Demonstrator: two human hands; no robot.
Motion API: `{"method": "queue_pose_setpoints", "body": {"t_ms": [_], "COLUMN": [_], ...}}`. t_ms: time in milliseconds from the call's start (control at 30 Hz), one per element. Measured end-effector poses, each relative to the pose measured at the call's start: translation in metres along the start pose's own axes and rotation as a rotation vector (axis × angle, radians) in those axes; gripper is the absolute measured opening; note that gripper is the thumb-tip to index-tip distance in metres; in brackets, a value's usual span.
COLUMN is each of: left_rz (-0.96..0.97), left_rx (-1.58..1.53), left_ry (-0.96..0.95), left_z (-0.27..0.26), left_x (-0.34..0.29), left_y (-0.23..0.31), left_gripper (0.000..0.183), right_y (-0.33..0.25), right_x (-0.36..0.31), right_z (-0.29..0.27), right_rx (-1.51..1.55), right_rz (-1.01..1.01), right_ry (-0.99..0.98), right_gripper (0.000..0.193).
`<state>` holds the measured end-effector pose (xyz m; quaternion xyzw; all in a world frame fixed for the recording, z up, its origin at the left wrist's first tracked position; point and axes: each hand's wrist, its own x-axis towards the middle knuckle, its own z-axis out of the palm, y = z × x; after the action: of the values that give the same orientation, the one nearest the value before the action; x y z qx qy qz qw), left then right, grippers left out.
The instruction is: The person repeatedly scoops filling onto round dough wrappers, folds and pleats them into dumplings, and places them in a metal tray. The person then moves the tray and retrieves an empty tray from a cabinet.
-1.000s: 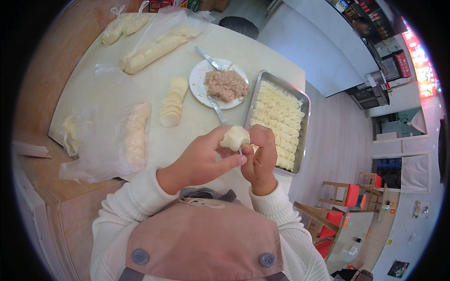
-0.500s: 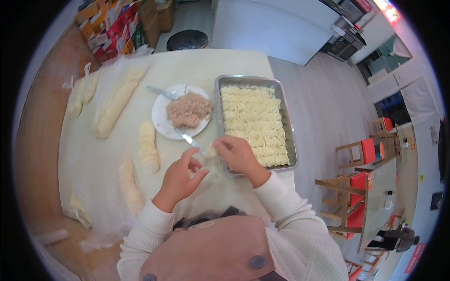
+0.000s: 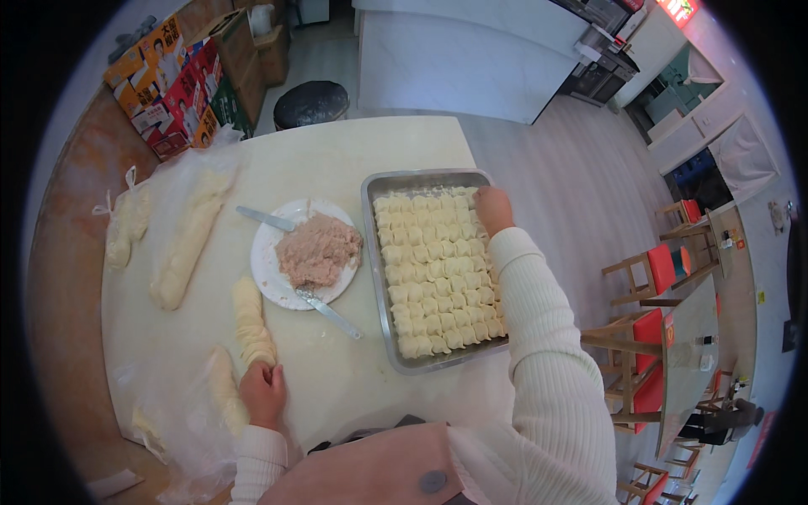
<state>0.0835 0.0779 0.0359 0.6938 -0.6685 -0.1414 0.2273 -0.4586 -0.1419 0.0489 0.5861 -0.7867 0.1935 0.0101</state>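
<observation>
My right hand (image 3: 494, 209) reaches over the far right corner of a metal tray (image 3: 368, 252) filled with rows of folded, pale yellow dumplings (image 3: 438, 269). Its fingers are closed on a dumpling at the end of the farthest row, mostly hidden under them. My left hand (image 3: 263, 391) is closed at the near end of a stack of round dough wrappers (image 3: 250, 316), its fingertips pinching the edge of the last wrapper. Between stack and tray stands a white plate (image 3: 265, 261) of pink minced filling (image 3: 316, 248), with two flat metal spatulas, one far (image 3: 265, 218), one near (image 3: 332, 316).
A second dough roll (image 3: 223, 387) lies left of my left hand, beside crumpled clear plastic (image 3: 189, 438). Bagged dough (image 3: 189, 244) rests at the table's far left. Past the far edge is a black-covered bin (image 3: 311, 103); red-seated chairs (image 3: 648, 337) stand to the right.
My hands have moved apart from in front of the plate. The right went forward to the tray's far corner with the dumpling; the left went left to the wrapper stack. The view has shifted.
</observation>
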Motion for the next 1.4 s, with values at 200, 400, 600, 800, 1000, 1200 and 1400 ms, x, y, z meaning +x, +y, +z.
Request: {"method": "queue_pose_setpoints", "body": {"t_ms": [200,400,600,800,1000,1200,1400], "left_rz": [0.089,0.166,0.026,0.045,-0.305,-0.728,-0.578], "left_rx": [-0.037,-0.079,-0.286,-0.366,-0.809,-1.554,-1.858], "left_ry": [0.087,0.121,0.081,0.097,0.401,0.31,-0.042], "left_z": [0.003,0.001,-0.006,-0.004,-0.009,-0.018,-0.033], "left_x": [-0.001,-0.003,-0.006,-0.013,-0.029,-0.023,-0.018], "left_y": [0.001,-0.001,-0.002,-0.013,-0.036,-0.041,0.005], "left_gripper": [0.019,0.01,0.006,0.011,0.017,0.02,0.032], "right_y": [0.011,0.004,0.001,0.0,0.012,0.015,-0.082], "right_x": [-0.001,0.002,-0.017,-0.036,-0.047,-0.049,-0.088], "right_z": [0.009,-0.013,-0.047,-0.038,-0.03,-0.033,-0.06], "right_rx": [-0.056,-0.166,-0.322,-0.148,-0.01,-0.148,0.072], "right_rz": [-0.03,-0.159,0.016,0.08,0.132,0.073,-0.308], "right_ry": [-0.137,-0.124,-0.216,-0.106,-0.104,-0.228,-0.083], "right_gripper": [0.023,0.02,0.026,0.026,0.027,0.024,0.017]}}
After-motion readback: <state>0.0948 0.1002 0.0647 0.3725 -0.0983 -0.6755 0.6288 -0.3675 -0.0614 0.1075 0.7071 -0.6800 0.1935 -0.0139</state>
